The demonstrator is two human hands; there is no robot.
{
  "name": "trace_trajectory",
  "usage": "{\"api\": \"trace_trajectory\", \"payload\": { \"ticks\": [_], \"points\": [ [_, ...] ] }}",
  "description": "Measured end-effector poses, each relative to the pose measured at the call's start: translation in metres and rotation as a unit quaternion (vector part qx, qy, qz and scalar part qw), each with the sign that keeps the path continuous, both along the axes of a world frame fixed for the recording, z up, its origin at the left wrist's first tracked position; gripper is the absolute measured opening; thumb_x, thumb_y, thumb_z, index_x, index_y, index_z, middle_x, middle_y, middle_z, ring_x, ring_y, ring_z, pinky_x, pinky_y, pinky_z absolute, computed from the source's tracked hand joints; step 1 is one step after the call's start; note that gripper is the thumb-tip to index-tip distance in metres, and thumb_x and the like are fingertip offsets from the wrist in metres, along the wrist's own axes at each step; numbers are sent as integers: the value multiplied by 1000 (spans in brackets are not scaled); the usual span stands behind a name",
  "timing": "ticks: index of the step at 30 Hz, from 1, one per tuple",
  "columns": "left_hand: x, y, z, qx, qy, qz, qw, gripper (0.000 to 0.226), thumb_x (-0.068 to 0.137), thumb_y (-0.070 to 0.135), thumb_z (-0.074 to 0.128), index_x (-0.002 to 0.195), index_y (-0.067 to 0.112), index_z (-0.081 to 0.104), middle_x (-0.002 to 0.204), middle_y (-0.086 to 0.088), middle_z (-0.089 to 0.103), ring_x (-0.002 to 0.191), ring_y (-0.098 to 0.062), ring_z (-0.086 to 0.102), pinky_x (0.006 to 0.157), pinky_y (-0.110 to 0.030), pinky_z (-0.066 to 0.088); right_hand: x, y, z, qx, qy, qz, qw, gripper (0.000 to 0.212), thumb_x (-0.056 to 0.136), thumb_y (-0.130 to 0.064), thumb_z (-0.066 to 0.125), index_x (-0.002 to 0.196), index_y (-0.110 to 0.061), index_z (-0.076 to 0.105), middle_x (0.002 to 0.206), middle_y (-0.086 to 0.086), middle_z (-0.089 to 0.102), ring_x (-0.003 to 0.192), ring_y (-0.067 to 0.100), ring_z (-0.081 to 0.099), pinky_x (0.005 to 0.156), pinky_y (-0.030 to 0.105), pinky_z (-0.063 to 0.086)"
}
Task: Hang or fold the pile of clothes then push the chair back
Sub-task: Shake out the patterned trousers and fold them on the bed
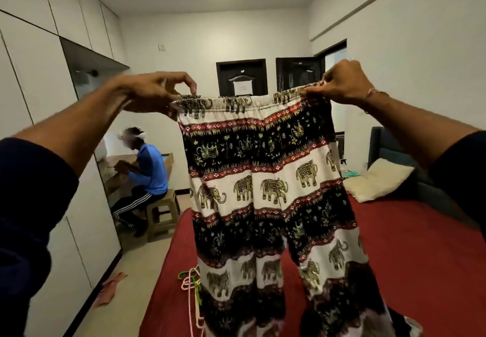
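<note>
I hold up a pair of elephant-print trousers (263, 179), white, black and red, stretched by the waistband in front of me. My left hand (155, 92) pinches the left end of the waistband. My right hand (342, 84) grips the right end. The legs hang down over the red bed (420, 244). Plastic hangers (190, 281), pink and green, lie on the bed at the trousers' lower left. No chair of mine shows.
White wardrobes (39, 100) line the left wall. A person in a blue top sits on a plastic stool (160, 213) at a desk. A cream pillow (378, 179) lies on the bed's far right. A pinkish cloth (110, 286) lies on the floor. Dark doors stand at the far wall.
</note>
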State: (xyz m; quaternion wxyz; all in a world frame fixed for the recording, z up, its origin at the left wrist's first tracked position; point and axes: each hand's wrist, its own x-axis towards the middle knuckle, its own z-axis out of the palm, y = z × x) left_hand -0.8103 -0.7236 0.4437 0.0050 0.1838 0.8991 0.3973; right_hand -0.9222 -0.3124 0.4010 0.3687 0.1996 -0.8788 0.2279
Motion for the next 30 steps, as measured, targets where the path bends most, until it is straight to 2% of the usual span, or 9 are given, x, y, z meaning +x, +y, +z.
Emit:
{"api": "trace_trajectory", "payload": {
  "ticks": [2,5,10,12,15,19,22,27,30],
  "points": [
    [0,1,-5,-7,-20,-4,1000,39,77,17,81,112,11,64,106,-10,67,80,-14,69,73,-29,61,0,3,2,-2,5,-2,1000,53,74,-59,77,56,-12,61,50,1,50,48,12,44,47,22,31],
    [3,7,-14,-7,-25,0,1000,25,94,3,53,115,6,65,107,-9,71,82,-13,71,71,-25,60,6,7,4,15,0,-7,1000,54,74,-58,78,50,-15,54,48,0,47,47,13,41,47,25,28],
    [-4,1,-24,-39,35,32,998,63,82,63,69,77,0,66,78,-13,55,72,-21,51,74,-35,49,3,21,1,44,12,-35,998,54,76,-56,79,51,-12,59,48,3,49,49,14,44,50,27,30],
    [-4,-9,-24,-50,105,49,992,75,62,74,76,62,3,52,67,-10,43,63,-20,41,67,-36,42,-1,35,-3,50,24,-56,997,55,75,-55,81,58,-5,67,52,10,56,53,22,50,54,32,35],
    [-4,-26,-22,-40,142,68,987,71,50,72,84,56,8,56,61,-9,47,60,-19,44,64,-36,41,4,52,-15,63,-2,-29,998,46,72,-47,87,52,-14,60,51,4,55,51,17,48,51,29,36],
    [-11,-19,-31,-29,132,53,989,57,58,63,79,69,8,68,66,-8,61,60,-13,55,70,-36,48,17,35,-25,124,3,7,992,41,71,-43,87,55,-20,57,52,-5,53,51,6,46,54,28,35],
    [-21,13,-43,-43,113,29,992,58,61,64,82,80,10,74,76,-9,68,67,-16,60,66,-28,53,21,10,-21,123,51,28,991,35,74,-43,85,70,-11,72,62,0,59,56,1,47,57,22,35],
    [-36,85,-65,-58,74,-25,995,53,77,45,74,112,4,70,101,-14,73,89,-21,68,77,-31,58,29,-23,-2,103,130,39,985,45,75,-49,81,77,-5,73,67,-1,58,58,12,51,55,17,35],
    [-46,113,-84,-83,45,-36,995,75,76,49,72,139,13,52,126,-6,63,111,-19,64,90,-33,56,33,-32,6,83,163,44,982,48,76,-51,78,81,-3,74,70,5,64,61,16,56,54,13,32]
  ]
}}
